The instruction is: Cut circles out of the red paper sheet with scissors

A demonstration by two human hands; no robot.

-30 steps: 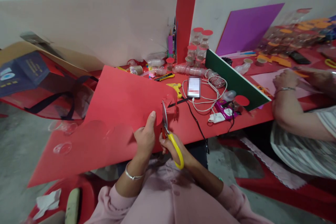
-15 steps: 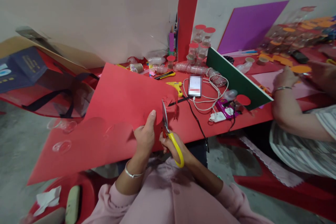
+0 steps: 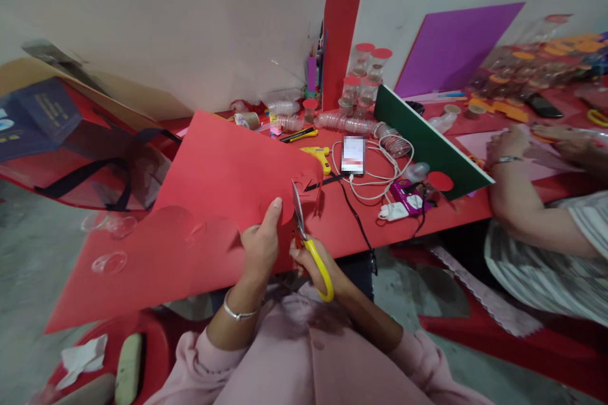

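Red table, white board behind. Red sheet: left of the blades, near-right edge pinched in left hand. Yellow-handled scissors: gripped in right hand, long axis pointing far, slightly left, blades at the sheet's right edge.

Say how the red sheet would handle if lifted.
The red sheet would probably stay fairly stiff: it looks nearly flat though the left hand holds only one edge. It is likely light, as it looks thin. The cut strips by the scissors may flop, since they curl.
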